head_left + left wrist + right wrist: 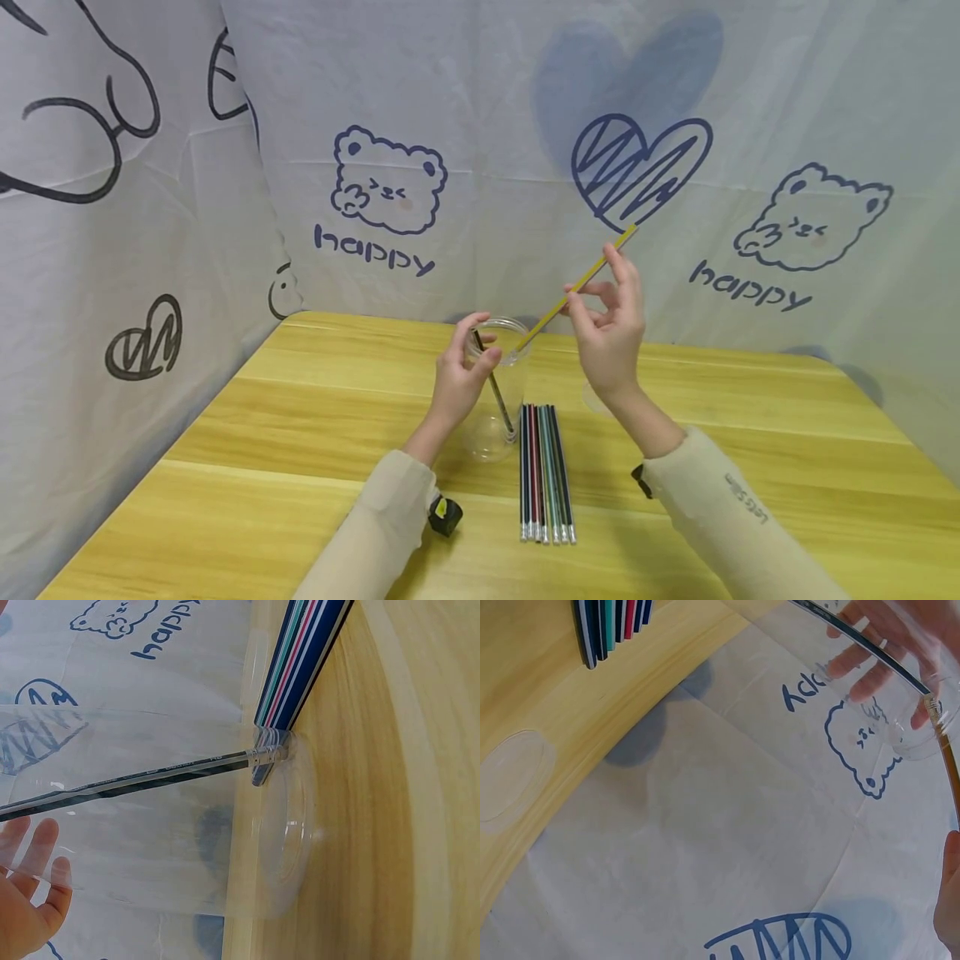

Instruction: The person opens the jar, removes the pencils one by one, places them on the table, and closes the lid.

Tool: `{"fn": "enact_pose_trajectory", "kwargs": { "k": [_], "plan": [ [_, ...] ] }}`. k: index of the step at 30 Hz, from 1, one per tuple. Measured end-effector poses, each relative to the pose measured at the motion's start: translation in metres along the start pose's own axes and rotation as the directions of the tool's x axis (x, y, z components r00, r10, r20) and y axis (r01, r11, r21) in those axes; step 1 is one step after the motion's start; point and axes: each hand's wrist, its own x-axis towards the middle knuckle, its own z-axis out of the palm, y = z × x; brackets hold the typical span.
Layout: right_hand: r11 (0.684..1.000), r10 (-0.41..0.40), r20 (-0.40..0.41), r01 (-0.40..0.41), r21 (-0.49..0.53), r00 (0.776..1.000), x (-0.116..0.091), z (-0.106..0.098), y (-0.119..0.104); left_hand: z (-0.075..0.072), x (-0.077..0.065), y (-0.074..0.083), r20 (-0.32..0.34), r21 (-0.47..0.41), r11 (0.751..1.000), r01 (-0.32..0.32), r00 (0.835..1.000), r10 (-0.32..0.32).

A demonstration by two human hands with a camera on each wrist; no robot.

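Note:
My left hand (456, 383) grips a clear plastic jar (486, 446) near its mouth, fingers and thumb around the rim. The jar stands on the table. Inside it a dark striped pencil (498, 396) leans, its ferrule end at the bottom, as the left wrist view shows of the pencil (135, 782). Above and to the right, my right hand (613, 342) pinches a yellow pencil (551, 314), held slanted, its lower end at the jar's mouth. Beside the jar lies a row of pencils (547, 475), dark, red and teal, with ferrule ends toward me.
A clear round lid (514, 780) lies flat on the wooden table (750, 467), behind my right forearm in the head view. White cloth (510, 233) printed with hearts and bears hangs behind the table and along the left side.

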Motion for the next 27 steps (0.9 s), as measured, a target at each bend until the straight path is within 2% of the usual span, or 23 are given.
{"fn": "enact_pose_trajectory", "kwargs": {
  "k": [12,20,27],
  "plan": [
    [0.998,-0.024,-0.056,0.027,0.049,0.998,0.007,-0.005,-0.006,0.0,0.001,-0.001,0.0,0.009,1.0,-0.002,1.0,0.002],
    [0.997,0.017,-0.111,-0.009,0.071,0.994,0.012,-0.012,-0.011,0.0,0.001,-0.001,0.004,0.008,1.0,0.004,1.0,-0.004],
    [0.997,0.048,-0.079,-0.043,0.063,0.996,0.009,-0.019,-0.006,0.001,0.001,-0.001,0.005,0.011,1.0,-0.003,1.0,0.003]
  ]
}}
